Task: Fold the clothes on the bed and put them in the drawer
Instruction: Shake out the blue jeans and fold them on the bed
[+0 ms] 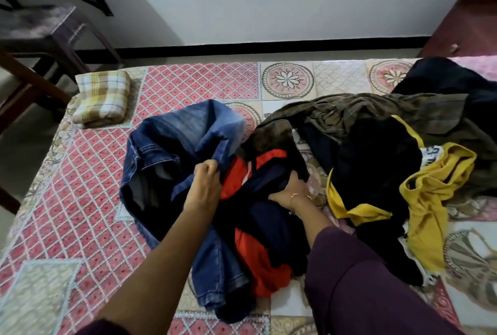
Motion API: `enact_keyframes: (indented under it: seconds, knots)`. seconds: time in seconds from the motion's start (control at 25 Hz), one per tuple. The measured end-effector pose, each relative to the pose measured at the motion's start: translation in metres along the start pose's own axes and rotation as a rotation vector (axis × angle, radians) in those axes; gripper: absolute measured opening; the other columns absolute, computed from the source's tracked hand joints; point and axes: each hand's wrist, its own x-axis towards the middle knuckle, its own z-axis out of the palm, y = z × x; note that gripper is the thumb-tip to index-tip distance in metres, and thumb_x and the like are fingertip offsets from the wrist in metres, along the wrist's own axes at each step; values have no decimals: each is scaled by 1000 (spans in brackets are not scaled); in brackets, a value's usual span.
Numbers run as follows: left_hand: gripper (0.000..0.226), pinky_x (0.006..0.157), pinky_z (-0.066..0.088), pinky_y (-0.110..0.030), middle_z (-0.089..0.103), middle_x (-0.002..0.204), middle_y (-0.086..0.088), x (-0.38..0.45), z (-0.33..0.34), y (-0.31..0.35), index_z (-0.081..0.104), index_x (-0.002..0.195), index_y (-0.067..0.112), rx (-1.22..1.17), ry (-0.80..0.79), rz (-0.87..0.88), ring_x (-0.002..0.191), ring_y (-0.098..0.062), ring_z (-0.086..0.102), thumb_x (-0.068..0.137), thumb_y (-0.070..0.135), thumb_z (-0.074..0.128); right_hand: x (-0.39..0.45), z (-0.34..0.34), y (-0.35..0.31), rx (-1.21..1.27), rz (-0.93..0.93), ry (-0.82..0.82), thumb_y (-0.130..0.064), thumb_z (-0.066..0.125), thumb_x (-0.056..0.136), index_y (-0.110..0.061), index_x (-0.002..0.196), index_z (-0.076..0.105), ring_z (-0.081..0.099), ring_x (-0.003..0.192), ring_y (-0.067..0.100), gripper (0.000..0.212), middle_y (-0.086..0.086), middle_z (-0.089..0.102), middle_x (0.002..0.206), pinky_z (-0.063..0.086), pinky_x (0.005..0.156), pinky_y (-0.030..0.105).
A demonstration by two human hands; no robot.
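Observation:
A heap of unfolded clothes lies on the patterned bed point(88, 200). Blue jeans point(177, 140) are bunched at the heap's left, and my left hand point(205, 184) pinches a fold of their denim. A navy and red garment point(266, 216) lies beside the jeans, with my right hand point(291, 190) gripping its dark cloth. To the right lie a black and yellow top point(425, 192), an olive checked shirt point(357, 111) and a dark garment point(451, 79) at the far right.
A folded yellow checked cloth point(100, 97) sits at the bed's far left corner. A dark plastic chair point(40, 30) stands off the bed at upper left. A reddish wooden cabinet point(468, 27) stands at upper right against the pale wall.

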Motion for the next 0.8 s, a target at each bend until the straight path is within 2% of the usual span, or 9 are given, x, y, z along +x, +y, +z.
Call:
enact_keyframes:
  seconds: [0.08,0.16,0.24,0.28,0.36,0.48,0.6,0.72,0.8]
  knots:
    - [35,39,39,-22,59,121,-9,14,-34,21,55,124,5,-104,-286,-86,110,-33,56,94,3,37,4,-8,9,62,-11,103,-30,71,72,-14,131,48,47,122,30,65,14,49,136,44,98,35]
    - [36,26,35,-18,57,128,-9,28,-78,34,55,126,2,-313,-458,-78,114,-37,58,91,4,48,5,-21,16,115,10,196,-34,69,69,-15,121,56,52,116,32,57,14,54,130,48,93,36]
    - [38,48,53,-26,55,133,-8,34,-98,47,55,128,7,-522,-459,-11,121,-31,53,90,9,55,7,-43,29,181,68,248,-32,70,72,-17,120,55,56,111,35,52,14,58,124,47,87,36]
    - [39,73,53,-25,53,136,-8,39,-101,55,53,131,8,-672,-450,3,125,-27,51,92,12,54,11,-57,39,204,92,269,-30,70,74,-18,119,56,56,110,35,48,14,59,122,47,88,36]
    - [45,97,42,-32,46,141,-11,48,-97,71,40,139,7,-904,-296,-27,127,-27,47,96,15,46,18,-79,52,250,84,307,-28,69,75,-19,115,57,57,108,35,43,13,61,119,48,90,37]
    - [73,106,31,-45,14,155,-17,73,-108,95,1,151,13,-1336,-13,-239,134,-42,32,94,22,47,33,-104,66,229,0,359,-26,68,77,-18,119,53,57,107,37,45,16,61,116,48,89,39]
    - [105,112,21,-43,-11,156,-20,109,-114,98,-9,150,22,-1803,88,-523,141,-41,13,82,36,69,47,-118,75,126,-117,394,-23,63,84,-21,140,34,56,109,39,63,20,59,119,44,85,39]
    - [130,107,36,-40,27,149,-19,149,-136,111,-3,150,24,-2161,53,-696,132,-29,38,59,45,87,60,-133,86,63,-220,377,-20,61,84,-26,150,-2,57,106,38,91,19,61,115,44,84,40]
    - [99,98,42,-31,46,130,-9,172,-167,132,10,150,13,-2197,10,-742,119,-22,48,77,28,76,67,-155,95,29,-237,359,-20,62,83,-21,149,-11,52,112,37,98,17,58,122,41,88,41]
